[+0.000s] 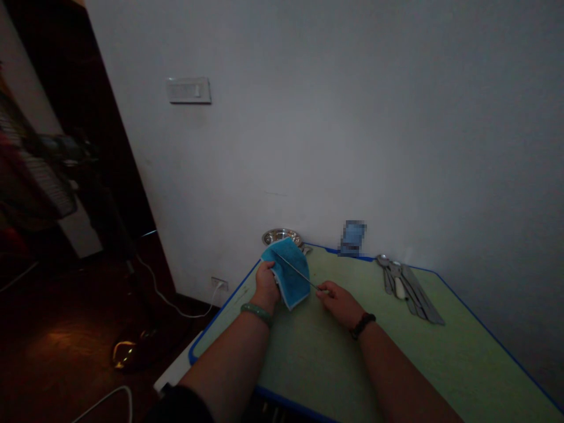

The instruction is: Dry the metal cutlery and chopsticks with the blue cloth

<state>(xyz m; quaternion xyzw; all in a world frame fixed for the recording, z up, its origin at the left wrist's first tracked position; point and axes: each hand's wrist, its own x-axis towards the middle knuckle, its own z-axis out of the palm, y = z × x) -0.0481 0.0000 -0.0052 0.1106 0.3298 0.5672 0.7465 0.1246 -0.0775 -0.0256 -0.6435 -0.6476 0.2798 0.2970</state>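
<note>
Above the green tabletop point(317, 367), the right hand point(340, 302) is nearly closed, thumb and fingers pinching one end of a thin utensil point(299, 274). The left hand point(266, 285) grips a blue cloth point(294, 285), thumb on its edge (the other fingers are hidden behind it). The utensil lies across the cloth. Farther off, flat cutlery point(423, 301) lies rightward; a metal bowl point(268, 238) sits behind the cloth.

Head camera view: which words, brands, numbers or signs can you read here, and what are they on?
None can be read.
Pixelated blue item at the far edge of the table: unreadable.
Wall switch: no legible marking.
Blue cloth and thin metal rod: no lettering visible.
</note>
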